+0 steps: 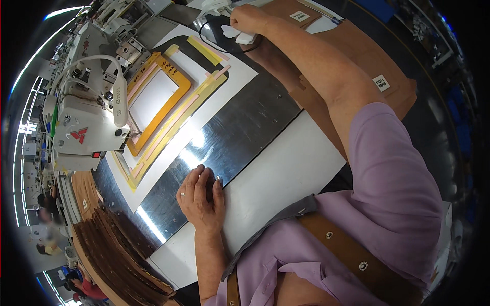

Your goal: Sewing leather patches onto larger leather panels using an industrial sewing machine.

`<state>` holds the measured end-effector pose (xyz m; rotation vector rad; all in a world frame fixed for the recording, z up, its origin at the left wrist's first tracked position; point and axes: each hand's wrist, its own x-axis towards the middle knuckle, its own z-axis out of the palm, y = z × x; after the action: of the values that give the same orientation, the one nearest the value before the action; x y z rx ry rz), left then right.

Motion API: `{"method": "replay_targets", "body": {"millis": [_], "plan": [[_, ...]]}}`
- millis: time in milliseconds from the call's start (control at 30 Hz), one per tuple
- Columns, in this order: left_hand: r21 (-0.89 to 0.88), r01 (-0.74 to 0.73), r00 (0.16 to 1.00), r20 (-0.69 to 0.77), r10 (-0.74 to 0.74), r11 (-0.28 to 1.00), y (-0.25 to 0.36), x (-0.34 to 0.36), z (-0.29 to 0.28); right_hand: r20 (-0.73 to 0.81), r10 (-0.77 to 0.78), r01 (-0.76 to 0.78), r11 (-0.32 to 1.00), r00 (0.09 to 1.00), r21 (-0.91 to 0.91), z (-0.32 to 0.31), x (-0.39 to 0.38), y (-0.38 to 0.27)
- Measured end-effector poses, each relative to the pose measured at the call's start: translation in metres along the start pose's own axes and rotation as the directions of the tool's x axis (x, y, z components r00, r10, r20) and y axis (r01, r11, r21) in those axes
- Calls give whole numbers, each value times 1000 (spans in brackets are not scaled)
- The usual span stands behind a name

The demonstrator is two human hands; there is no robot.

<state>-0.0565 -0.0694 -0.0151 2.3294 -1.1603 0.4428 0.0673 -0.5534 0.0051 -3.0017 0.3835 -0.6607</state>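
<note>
Partly hidden, in the head view: right hand, its fingertips lost behind the fist; beneath it, white object, kind not legible, upper part covered by the hand, dark cable looping just left of it. Left hand, palm down, underside unseen; small bright spot by the thumb, too small to identify. Brown pieces, right of the right hand, partly covered by the forearm; brown stack, lower left of the left hand, cut by the dark fisheye rim. Materials: polished steel plate, scratched and glaring, beyond the left hand; smooth white board, right of it; yellow frame, rigid, rounded corners, ahead and left of the left hand, well apart from it, edged by yellow and pink strips over a white sheet; sewing machine, white casing, left of the frame. Pose: left hand resting by the plate's near edge, fingers loosely bent, a ring on one, whether holding anything cannot be told; right arm stretched far forward, fist curled above the white object, grip upon it not certain.
</note>
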Motion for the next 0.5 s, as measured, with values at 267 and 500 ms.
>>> {"method": "replay_targets", "body": {"millis": [267,500], "plan": [[-366,238,968,13,-251,900,3,23,-14,-66,-128,144,860,990,489,-50,-63,-100],[-531,581,790,185,-584,617,-78,102,17,-94,-487,451,697,868,558,-26,-105,-233]]}}
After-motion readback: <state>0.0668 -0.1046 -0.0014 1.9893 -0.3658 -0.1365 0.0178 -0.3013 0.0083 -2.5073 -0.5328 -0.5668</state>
